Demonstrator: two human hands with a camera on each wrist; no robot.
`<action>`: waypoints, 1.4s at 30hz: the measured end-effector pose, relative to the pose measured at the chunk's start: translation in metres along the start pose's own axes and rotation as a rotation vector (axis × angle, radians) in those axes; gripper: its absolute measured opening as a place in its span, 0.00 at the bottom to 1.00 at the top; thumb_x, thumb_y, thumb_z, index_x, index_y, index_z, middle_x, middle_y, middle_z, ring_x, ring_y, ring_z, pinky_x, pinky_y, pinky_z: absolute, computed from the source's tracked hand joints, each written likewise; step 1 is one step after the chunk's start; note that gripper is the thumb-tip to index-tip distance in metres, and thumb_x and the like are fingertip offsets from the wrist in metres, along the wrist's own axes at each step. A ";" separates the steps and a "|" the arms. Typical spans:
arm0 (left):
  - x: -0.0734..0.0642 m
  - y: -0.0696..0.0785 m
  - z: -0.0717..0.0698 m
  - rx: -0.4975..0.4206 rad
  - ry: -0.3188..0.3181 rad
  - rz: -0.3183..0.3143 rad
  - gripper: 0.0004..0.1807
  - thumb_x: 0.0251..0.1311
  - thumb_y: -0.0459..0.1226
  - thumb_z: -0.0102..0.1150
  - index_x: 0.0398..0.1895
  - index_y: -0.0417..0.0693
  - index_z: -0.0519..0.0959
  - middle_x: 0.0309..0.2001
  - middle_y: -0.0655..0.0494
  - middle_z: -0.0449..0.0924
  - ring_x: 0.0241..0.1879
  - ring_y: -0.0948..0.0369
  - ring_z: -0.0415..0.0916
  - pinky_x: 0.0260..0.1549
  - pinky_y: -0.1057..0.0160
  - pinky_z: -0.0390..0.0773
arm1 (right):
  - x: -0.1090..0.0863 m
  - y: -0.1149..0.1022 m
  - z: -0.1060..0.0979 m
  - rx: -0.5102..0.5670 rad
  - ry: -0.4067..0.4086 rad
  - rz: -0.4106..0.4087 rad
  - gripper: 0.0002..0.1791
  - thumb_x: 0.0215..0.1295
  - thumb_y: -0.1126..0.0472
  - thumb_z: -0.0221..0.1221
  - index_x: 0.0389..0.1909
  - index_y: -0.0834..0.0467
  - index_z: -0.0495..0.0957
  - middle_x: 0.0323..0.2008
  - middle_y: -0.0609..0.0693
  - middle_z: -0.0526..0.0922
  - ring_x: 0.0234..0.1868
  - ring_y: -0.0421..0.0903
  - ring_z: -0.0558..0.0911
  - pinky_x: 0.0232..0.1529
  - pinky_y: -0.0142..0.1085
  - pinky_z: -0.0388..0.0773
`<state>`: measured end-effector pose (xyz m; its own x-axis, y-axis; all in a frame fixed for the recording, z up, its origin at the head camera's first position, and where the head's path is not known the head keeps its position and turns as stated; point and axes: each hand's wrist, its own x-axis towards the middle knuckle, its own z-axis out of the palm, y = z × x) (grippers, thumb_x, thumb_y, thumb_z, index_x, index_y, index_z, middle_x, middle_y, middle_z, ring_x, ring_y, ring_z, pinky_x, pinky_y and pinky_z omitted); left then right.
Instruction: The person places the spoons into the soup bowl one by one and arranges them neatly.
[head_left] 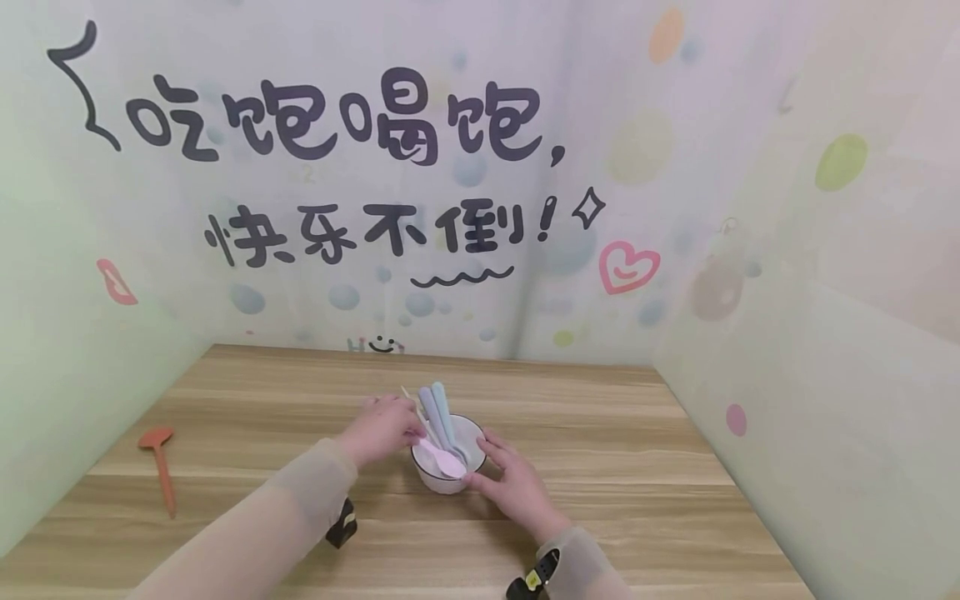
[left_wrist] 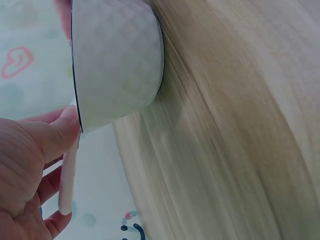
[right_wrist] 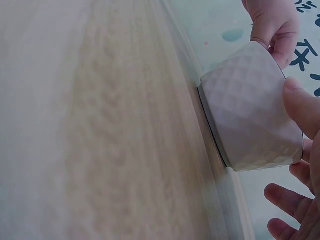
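A white bowl (head_left: 450,482) with a dark rim and a faceted outer wall (left_wrist: 117,60) stands on the table. In the head view, a pink spoon (head_left: 446,461) lies across its near left rim. My left hand (head_left: 384,429) pinches the spoon's handle end at the rim; a pale handle (left_wrist: 67,185) shows among its fingers in the left wrist view. A purple handle (head_left: 427,402), a light blue spoon (head_left: 442,404) and a thin pale stick (head_left: 408,396) lean up out of the bowl. My right hand (head_left: 517,487) holds the bowl's right side, thumb near its front rim.
An orange-red spatula-like utensil (head_left: 161,467) lies at the left of the wooden table (head_left: 600,433). Pale walls with printed writing and coloured spots enclose the table at the back, left and right (head_left: 825,375).
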<state>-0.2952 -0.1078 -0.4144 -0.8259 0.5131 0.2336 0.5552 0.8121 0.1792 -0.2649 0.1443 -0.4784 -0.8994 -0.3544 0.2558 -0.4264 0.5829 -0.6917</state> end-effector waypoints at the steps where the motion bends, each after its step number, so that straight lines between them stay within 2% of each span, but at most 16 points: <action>1: 0.000 0.000 0.000 -0.005 -0.002 -0.003 0.02 0.52 0.39 0.69 0.30 0.57 0.87 0.32 0.65 0.73 0.39 0.58 0.69 0.42 0.50 0.64 | 0.000 0.000 0.000 -0.001 0.000 -0.001 0.38 0.59 0.44 0.64 0.65 0.61 0.69 0.69 0.55 0.65 0.68 0.58 0.63 0.65 0.55 0.59; 6: 0.002 0.002 0.001 -0.010 0.008 -0.007 0.03 0.53 0.36 0.69 0.30 0.55 0.87 0.31 0.65 0.72 0.38 0.58 0.69 0.41 0.51 0.64 | 0.000 0.000 0.000 -0.008 0.000 -0.003 0.38 0.58 0.43 0.64 0.65 0.61 0.70 0.68 0.55 0.66 0.68 0.58 0.64 0.64 0.54 0.60; 13: 0.001 0.003 0.003 -0.008 0.072 0.010 0.06 0.52 0.30 0.66 0.30 0.51 0.87 0.33 0.60 0.76 0.41 0.54 0.70 0.43 0.47 0.64 | 0.000 0.000 0.000 -0.009 0.005 0.003 0.38 0.58 0.44 0.64 0.65 0.61 0.69 0.68 0.54 0.66 0.68 0.58 0.64 0.64 0.55 0.60; 20: 0.003 0.003 0.006 0.014 0.086 -0.010 0.04 0.53 0.32 0.66 0.30 0.51 0.86 0.36 0.58 0.79 0.45 0.52 0.72 0.51 0.42 0.63 | 0.000 0.000 0.000 -0.020 0.013 -0.010 0.38 0.58 0.44 0.65 0.65 0.61 0.70 0.68 0.55 0.66 0.68 0.58 0.65 0.64 0.54 0.61; 25: 0.005 0.005 0.006 0.019 0.097 -0.021 0.04 0.53 0.32 0.66 0.28 0.52 0.86 0.37 0.58 0.81 0.48 0.52 0.72 0.54 0.42 0.62 | 0.000 0.000 0.000 -0.029 0.025 -0.032 0.37 0.58 0.45 0.65 0.63 0.62 0.71 0.67 0.56 0.68 0.67 0.57 0.66 0.63 0.53 0.62; 32: 0.007 0.006 0.007 0.014 0.124 -0.032 0.03 0.52 0.35 0.67 0.27 0.54 0.85 0.35 0.60 0.79 0.45 0.54 0.72 0.52 0.43 0.62 | 0.000 0.000 0.000 -0.031 0.022 -0.031 0.37 0.59 0.45 0.65 0.63 0.62 0.71 0.67 0.56 0.67 0.67 0.57 0.66 0.63 0.53 0.62; 42: 0.005 0.004 0.009 0.011 0.165 -0.010 0.02 0.53 0.35 0.67 0.28 0.53 0.85 0.32 0.60 0.77 0.43 0.54 0.72 0.51 0.42 0.62 | 0.000 0.001 0.001 -0.046 0.028 -0.029 0.37 0.58 0.44 0.65 0.63 0.61 0.71 0.67 0.54 0.68 0.67 0.57 0.66 0.63 0.53 0.62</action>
<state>-0.2980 -0.0993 -0.4212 -0.8033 0.4534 0.3861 0.5456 0.8202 0.1720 -0.2657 0.1440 -0.4797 -0.8889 -0.3509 0.2946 -0.4554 0.6062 -0.6520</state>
